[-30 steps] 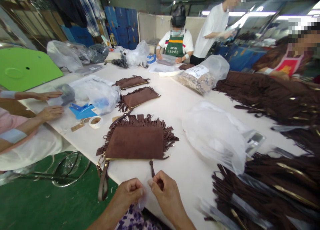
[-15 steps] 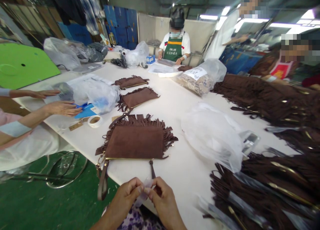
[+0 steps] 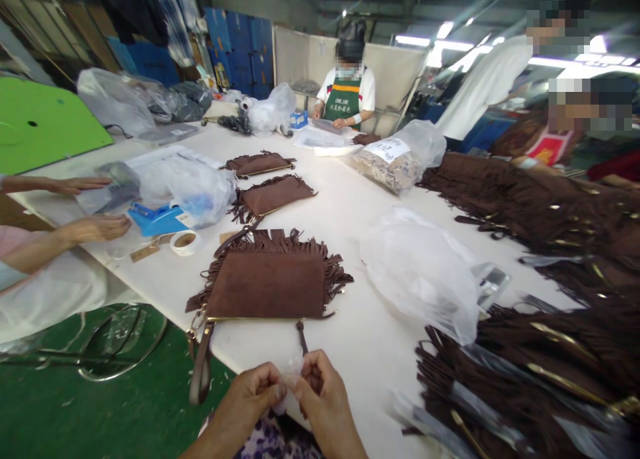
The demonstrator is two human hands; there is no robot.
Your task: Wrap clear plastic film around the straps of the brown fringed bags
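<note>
My left hand (image 3: 253, 396) and right hand (image 3: 320, 396) meet at the table (image 3: 350, 206) edge, perhaps pinching a small plastic bag (image 3: 293, 379). The fringed pouch (image 3: 270, 282) lies just beyond, a tape roll (image 3: 183, 242) to its left.

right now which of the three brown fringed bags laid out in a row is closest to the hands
The largest fringed bag, just above the left hand and right hand. Its wrist strap hangs off the table edge; the other two bags lie farther up.

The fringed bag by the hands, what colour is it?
The fringed bag is brown, clearest in the head view.
</note>
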